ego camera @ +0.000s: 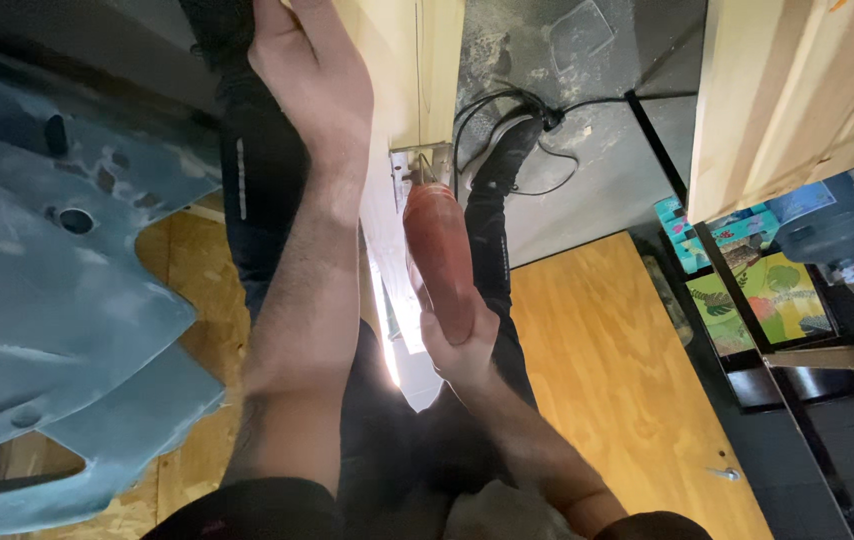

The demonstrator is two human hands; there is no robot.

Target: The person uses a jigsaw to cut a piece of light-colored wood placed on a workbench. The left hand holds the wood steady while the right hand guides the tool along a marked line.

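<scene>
Saw [437, 255], red-handled, sits mid-scene against the pale board [402, 60]; right hand [462, 345] wraps its handle, left hand [312, 70] presses the board flat. Steadier strokes need that firm brace.

Left of the hands lies a pale blue, moulded panel [57, 300] with round holes and chipped paint, resting on a sheet of chipboard [197, 330]. Beyond the hands, a dusty grey concrete floor [597, 150] carries a loose black cable [507, 110]. To the right of the hands stretches an orange-stained plywood board [607, 380]. Farther right, a light wooden plank [797, 90] fills the upper corner, and below it sit bright pictures of green leaves in a dark frame [757, 290].
</scene>
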